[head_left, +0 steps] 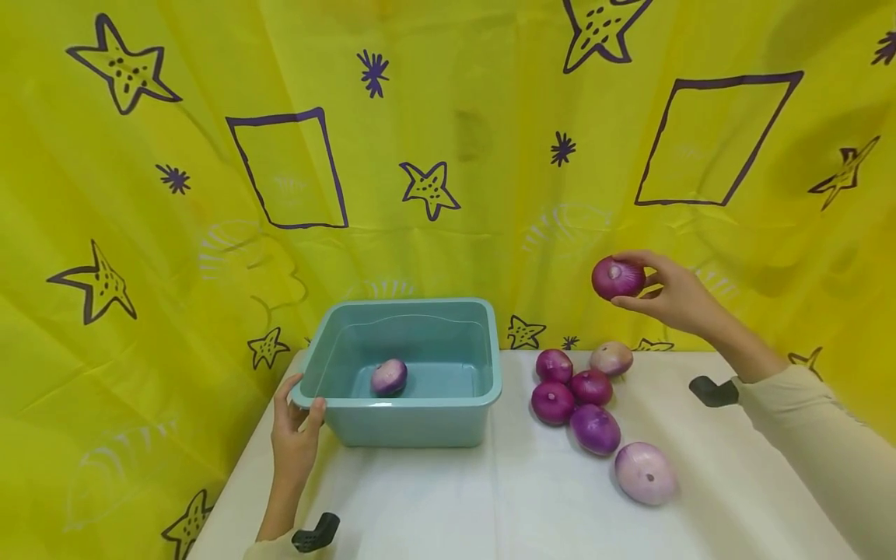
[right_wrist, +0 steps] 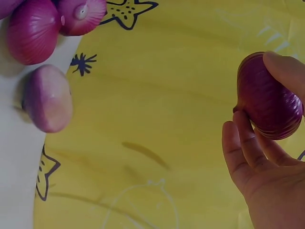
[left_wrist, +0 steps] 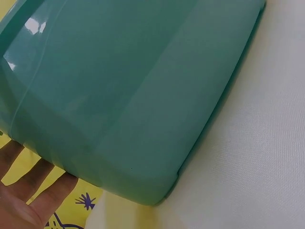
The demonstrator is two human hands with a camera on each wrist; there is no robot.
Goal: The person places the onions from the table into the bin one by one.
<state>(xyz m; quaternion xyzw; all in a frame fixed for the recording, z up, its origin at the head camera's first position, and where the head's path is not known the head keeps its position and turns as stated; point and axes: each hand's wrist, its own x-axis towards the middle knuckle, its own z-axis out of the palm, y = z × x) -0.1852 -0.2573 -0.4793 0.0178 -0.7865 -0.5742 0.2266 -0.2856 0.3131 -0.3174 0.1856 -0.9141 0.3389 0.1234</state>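
Overhead: right grip (head_left: 672, 295) clamps onion (head_left: 617, 278); left grip (head_left: 294, 435) pinches tub (head_left: 420, 420) rim

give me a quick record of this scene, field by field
left hand: left hand grips the rim of the tub at its left corner
right hand: right hand holds a red onion in the air
in the tub: one pale onion
on the table: six loose onions to the right of the tub, on the white table
backdrop: yellow cloth with stars
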